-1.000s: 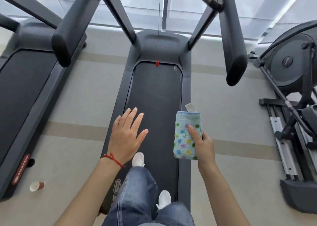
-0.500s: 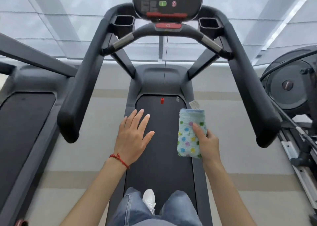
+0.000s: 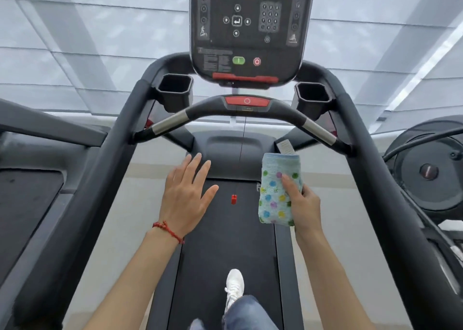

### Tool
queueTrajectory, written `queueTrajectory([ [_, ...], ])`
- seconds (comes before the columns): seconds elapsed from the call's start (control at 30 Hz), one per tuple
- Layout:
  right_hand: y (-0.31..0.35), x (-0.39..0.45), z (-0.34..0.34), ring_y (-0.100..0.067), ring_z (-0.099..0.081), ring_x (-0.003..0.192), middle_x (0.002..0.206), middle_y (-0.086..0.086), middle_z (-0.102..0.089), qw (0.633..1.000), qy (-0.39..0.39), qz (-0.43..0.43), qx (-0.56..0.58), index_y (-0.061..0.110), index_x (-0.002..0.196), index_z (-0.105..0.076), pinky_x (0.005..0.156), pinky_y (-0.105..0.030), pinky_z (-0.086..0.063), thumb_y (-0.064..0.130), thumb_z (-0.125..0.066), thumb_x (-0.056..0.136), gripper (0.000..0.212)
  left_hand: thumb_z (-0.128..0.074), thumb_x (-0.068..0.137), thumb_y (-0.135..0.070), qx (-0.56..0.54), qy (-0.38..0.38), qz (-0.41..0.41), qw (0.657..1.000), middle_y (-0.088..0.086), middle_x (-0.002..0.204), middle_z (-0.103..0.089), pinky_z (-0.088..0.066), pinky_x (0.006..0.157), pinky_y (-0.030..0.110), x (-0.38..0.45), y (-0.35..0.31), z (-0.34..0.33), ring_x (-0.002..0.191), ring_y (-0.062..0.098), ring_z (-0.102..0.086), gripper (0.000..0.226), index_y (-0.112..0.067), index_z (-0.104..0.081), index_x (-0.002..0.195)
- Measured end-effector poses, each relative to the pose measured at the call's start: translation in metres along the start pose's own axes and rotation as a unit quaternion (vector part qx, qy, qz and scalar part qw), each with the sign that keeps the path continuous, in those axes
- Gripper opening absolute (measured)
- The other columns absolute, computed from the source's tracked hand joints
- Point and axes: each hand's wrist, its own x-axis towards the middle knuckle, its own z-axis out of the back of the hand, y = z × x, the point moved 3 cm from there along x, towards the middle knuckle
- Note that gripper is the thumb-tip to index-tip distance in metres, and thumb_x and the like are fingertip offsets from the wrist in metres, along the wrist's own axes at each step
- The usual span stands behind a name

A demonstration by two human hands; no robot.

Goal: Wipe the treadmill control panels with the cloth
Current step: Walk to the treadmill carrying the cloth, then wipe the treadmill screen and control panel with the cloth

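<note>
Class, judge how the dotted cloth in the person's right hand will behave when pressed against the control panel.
The cloth, folded in the right hand, looks like soft terry: probably floppy and light. Its nap should grip rather than slide on the smooth control panel.

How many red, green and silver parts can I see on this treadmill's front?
Red: 4 (round stop button, bar under the control panel, pad on the crossbar, hanging safety clip)
Green: 1 (start button)
Silver: 2 (left grip, right grip)
Total: 7
</note>
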Motion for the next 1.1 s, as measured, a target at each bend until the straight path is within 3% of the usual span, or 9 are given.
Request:
queueTrajectory([
  [0.13,0.045,0.060,-0.020,-0.018,-0.070,0.080,0.091,-0.001,-0.071,1.000,0.018,0.021,0.003,0.016,0.093,-0.065,0.064,-0.033,-0.057,0.033,-0.068,0.081,0.022,-0.024,0.099,-0.045,0.005,-0.036,0.009,0.999,0.019,0.133,-0.050,-0.037,0.097,0.050,0.066,0.012,-0.004,0.126,0.034,-0.040,0.059,-0.002,-0.054,0.127],
  [0.37,0.121,0.151,-0.063,-0.010,-0.070,0.067,0.084,0.002,-0.071,0.996,0.034,0.077,0.020,0.013,0.095,-0.065,0.050,-0.023,-0.053,0.030,-0.067,0.082,0.022,-0.027,0.098,-0.045,0.006,-0.081,0.015,0.997,0.018,0.134,-0.049,-0.034,0.102,0.050,0.174,0.043,-0.010,0.128,0.034,-0.038,0.057,-0.003,-0.053,0.128],
  [0.53,0.157,0.216,-0.095,-0.020,-0.070,0.080,0.091,-0.003,-0.071,0.994,0.012,0.107,0.012,0.013,0.093,-0.064,0.065,-0.034,-0.057,0.035,-0.067,0.080,0.026,-0.026,0.098,-0.046,0.007,-0.095,0.003,0.995,0.019,0.134,-0.049,-0.035,0.101,0.051,0.254,0.077,-0.027,0.127,0.034,-0.039,0.059,-0.003,-0.053,0.128],
  [0.8,0.227,0.309,-0.160,-0.019,-0.070,0.079,0.092,-0.004,-0.071,0.984,-0.032,0.170,0.033,0.010,0.096,-0.065,0.063,-0.031,-0.057,0.034,-0.068,0.080,0.029,-0.022,0.098,-0.048,0.007,-0.107,-0.015,0.994,0.017,0.137,-0.046,-0.029,0.104,0.047,0.379,0.144,-0.046,0.130,0.032,-0.034,0.061,-0.005,-0.050,0.131],
  [0.93,0.261,0.353,-0.190,-0.016,-0.069,0.081,0.092,-0.002,-0.070,0.979,-0.051,0.192,0.049,0.012,0.095,-0.065,0.065,-0.030,-0.058,0.035,-0.067,0.080,0.028,-0.036,0.094,-0.041,-0.021,-0.142,-0.018,0.989,0.017,0.137,-0.046,-0.031,0.103,0.047,0.428,0.173,-0.053,0.129,0.032,-0.034,0.054,-0.004,-0.050,0.130],
  [1.0,0.277,0.373,-0.203,-0.013,-0.068,0.080,0.093,-0.001,-0.069,0.975,-0.066,0.206,0.049,0.010,0.099,-0.064,0.062,-0.026,-0.057,0.036,-0.068,0.080,0.033,-0.038,0.093,-0.039,-0.025,-0.144,-0.011,0.989,0.017,0.138,-0.044,-0.032,0.103,0.048,0.449,0.185,-0.061,0.130,0.033,-0.035,0.053,-0.005,-0.048,0.132],
  [1.1,0.304,0.403,-0.223,-0.014,-0.068,0.085,0.098,-0.002,-0.068,0.967,-0.079,0.239,0.020,0.007,0.105,-0.061,0.068,-0.031,-0.058,0.042,-0.067,0.079,0.044,-0.037,0.093,-0.038,-0.027,-0.154,-0.004,0.988,0.016,0.140,-0.043,-0.032,0.103,0.047,0.479,0.199,-0.072,0.131,0.032,-0.034,0.052,-0.005,-0.047,0.133],
])
